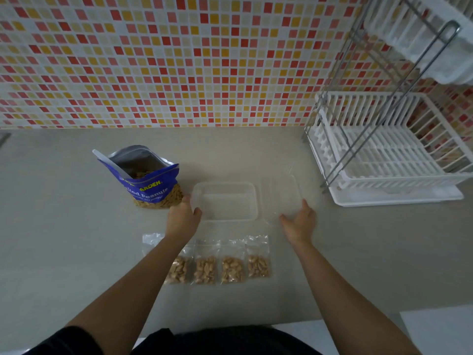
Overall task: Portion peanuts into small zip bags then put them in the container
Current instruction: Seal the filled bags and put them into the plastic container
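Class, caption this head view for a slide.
Left hand holds clear container, right hand by its lid, filled zip bags nearby.

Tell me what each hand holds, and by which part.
The left hand grips the container by its near left corner. The right hand lies open at the near edge of the lid, gripping nothing.
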Tool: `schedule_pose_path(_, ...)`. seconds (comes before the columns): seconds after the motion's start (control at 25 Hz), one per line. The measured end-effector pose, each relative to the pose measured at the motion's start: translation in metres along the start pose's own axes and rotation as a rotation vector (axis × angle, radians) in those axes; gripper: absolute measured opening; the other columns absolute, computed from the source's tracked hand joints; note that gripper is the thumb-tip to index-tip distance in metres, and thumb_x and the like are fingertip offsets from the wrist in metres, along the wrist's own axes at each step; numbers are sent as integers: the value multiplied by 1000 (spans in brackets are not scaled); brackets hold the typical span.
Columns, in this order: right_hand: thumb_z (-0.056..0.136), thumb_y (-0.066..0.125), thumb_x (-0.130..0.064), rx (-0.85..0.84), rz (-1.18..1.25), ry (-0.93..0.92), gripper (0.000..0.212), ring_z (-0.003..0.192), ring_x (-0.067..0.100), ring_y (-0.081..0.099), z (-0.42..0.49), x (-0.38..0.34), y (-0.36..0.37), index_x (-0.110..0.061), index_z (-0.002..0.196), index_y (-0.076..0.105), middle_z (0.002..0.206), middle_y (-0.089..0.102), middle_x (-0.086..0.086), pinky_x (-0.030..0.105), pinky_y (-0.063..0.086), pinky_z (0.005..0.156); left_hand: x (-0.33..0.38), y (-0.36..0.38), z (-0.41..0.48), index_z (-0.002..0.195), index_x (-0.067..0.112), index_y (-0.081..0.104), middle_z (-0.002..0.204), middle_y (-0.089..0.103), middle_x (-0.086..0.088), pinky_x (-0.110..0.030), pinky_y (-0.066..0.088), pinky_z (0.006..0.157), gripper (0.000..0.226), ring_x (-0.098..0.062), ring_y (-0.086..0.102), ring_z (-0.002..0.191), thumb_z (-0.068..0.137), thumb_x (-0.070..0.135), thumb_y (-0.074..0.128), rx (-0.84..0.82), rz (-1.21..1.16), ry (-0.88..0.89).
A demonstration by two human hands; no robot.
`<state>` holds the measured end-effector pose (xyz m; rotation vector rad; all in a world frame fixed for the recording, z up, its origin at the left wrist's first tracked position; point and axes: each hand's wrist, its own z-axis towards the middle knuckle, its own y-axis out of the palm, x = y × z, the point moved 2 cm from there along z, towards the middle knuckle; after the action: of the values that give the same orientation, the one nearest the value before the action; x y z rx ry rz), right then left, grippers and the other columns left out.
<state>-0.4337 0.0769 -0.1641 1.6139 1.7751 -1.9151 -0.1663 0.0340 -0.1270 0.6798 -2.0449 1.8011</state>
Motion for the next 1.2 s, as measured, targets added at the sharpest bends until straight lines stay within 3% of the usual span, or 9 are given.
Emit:
schedule_pose_path(0.16,77,63,-6,-106,-77,-245,48,125,36,39,-43,-6,2,-5,124,52,128,45,23,33,25,108,-1,-6,-30,121,1,53,104,63,-22,-42,50,80,36,-37,59,93,86,8,55,86,-32,158)
schedule_pose_path(0.28,77,62,-7,-267,-182,-402,20,114,27,44,-89,5,5,-12,96,65,110,48,11,27,30,98,-12,5,-67,106,4,64,101,65,-17,-37,50,79,27,-33,61,91,81,4,53,-86,111,344)
schedule_pose_path(0.4,81,63,-19,-406,-304,-341,23,115,26,39,-107,19,10,-17,104,62,108,42,5,30,30,99,-24,27,-92,112,7,59,110,60,-13,-35,45,88,28,-29,55,101,89,11,43,-298,453,405)
schedule_pose_path(0.48,80,65,-22,-428,-301,-296,30,115,28,40,-108,24,16,-21,110,59,116,40,8,30,31,99,-26,38,-100,116,9,56,116,57,-12,-35,45,90,29,-29,53,105,90,9,44,-280,500,415)
schedule_pose_path(0.72,77,68,-18,-363,-135,-287,31,115,21,41,-98,18,27,-21,107,62,118,42,9,13,27,90,-4,47,-104,92,3,68,98,65,-22,-40,55,68,25,-38,63,81,68,11,75,-93,407,411)
schedule_pose_path(0.84,78,67,-31,-343,-93,-217,23,110,13,40,-103,21,30,-22,100,64,109,49,6,15,30,88,-5,53,-110,111,8,59,121,52,-22,-44,38,97,28,-39,48,112,86,21,59,-151,261,246)
schedule_pose_path(0.92,79,67,-34,-317,-60,-199,19,105,14,48,-108,20,36,-20,92,67,96,62,3,22,38,89,-10,60,-111,117,14,53,124,46,-17,-38,30,102,30,-34,40,120,88,22,55,-173,209,160)
schedule_pose_path(1.04,78,69,-27,-281,49,-159,6,94,23,60,-109,14,42,-22,78,66,82,66,2,34,49,85,-9,59,-109,111,16,55,115,50,-17,-38,34,96,31,-35,46,110,81,17,63,-144,72,106)
schedule_pose_path(1.2,81,68,-23,-296,101,-226,5,80,15,59,-121,14,32,-23,81,63,92,58,3,27,49,78,-9,46,-111,99,11,63,96,60,-9,-22,43,77,22,-24,58,88,77,9,65,-82,-171,91)
